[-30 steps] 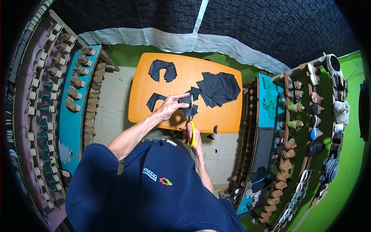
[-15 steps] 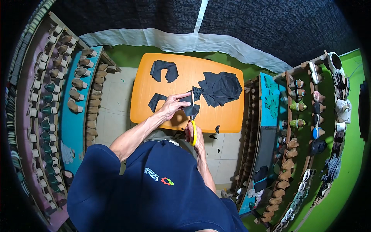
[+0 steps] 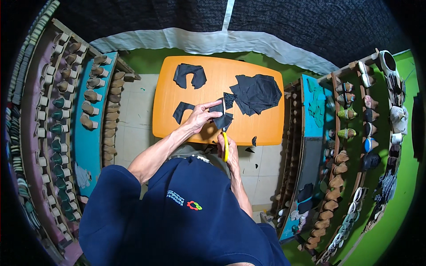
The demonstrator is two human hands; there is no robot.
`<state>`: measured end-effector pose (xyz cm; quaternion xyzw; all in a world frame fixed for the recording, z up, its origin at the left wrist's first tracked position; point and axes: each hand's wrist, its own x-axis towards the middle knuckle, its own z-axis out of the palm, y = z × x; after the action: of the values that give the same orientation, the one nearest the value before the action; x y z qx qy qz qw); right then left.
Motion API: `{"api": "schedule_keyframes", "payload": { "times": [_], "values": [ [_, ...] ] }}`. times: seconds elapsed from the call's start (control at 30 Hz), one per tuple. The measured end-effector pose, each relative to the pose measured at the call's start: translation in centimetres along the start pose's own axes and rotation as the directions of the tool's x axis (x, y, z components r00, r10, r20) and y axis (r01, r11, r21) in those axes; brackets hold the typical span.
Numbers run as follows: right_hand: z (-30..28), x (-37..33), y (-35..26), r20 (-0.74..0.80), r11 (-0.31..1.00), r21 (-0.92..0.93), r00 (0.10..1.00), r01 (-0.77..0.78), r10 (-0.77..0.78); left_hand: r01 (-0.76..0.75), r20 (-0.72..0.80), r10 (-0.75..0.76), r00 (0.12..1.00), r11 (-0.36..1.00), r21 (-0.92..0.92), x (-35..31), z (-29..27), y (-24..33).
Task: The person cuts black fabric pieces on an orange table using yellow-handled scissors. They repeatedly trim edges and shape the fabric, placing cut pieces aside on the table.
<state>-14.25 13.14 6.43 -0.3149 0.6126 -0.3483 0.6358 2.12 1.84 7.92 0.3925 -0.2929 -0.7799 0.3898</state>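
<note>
Over the near part of the orange table (image 3: pixel 259 131), my left hand (image 3: pixel 199 118) pinches a piece of black sheet material (image 3: pixel 223 121). Its index finger and thumb lie by the scissor blades. My right hand (image 3: pixel 232 153) is closed round the yellow handle of the scissors (image 3: pixel 226 147), whose blades point away from me across the black piece. Whether the blades are parted, I cannot make out. A U-shaped black piece (image 3: pixel 181 75) lies at the far left, and another curved black piece (image 3: pixel 180 113) sits beside my left wrist. Just beyond the blades is a perforated black scrap (image 3: pixel 229 99).
A pile of black cut pieces (image 3: pixel 259 94) covers the table's right side. Racks of wooden shoe lasts (image 3: pixel 90 95) stand at the left, with shelves of lasts and shoes (image 3: pixel 346 114) at the right. Dark scraps (image 3: pixel 254 141) are near the table's front edge. A dark curtain (image 3: pixel 284 26) hangs behind.
The whole view has shifted slightly, so the table appears a little higher and farther right. Both hands keep nearly the same pose on the black piece and the scissors.
</note>
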Motion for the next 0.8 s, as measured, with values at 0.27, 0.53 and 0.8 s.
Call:
{"api": "schedule_keyframes", "payload": {
  "times": [0.27, 0.53, 0.8],
  "values": [
    [-0.1, -0.1, 0.8, -0.058, 0.997, -0.076, 0.998, 0.029, -0.034, -0.017, -0.006, 0.017, 1.000, 1.000, 0.013, 0.0, 0.1, -0.5],
    [-0.5, -0.2, 1.0, -0.075, 0.985, -0.162, 0.995, 0.057, -0.070, -0.046, 0.031, 0.045, 0.999, 0.998, 0.037, 0.0, 0.0, -1.6],
    [-0.9, 0.3, 1.7, -0.124, 0.985, -0.170, 0.991, 0.037, -0.059, -0.016, 0.082, 0.005, 0.997, 0.991, 0.132, 0.0, 0.0, -2.2]
  ]
}}
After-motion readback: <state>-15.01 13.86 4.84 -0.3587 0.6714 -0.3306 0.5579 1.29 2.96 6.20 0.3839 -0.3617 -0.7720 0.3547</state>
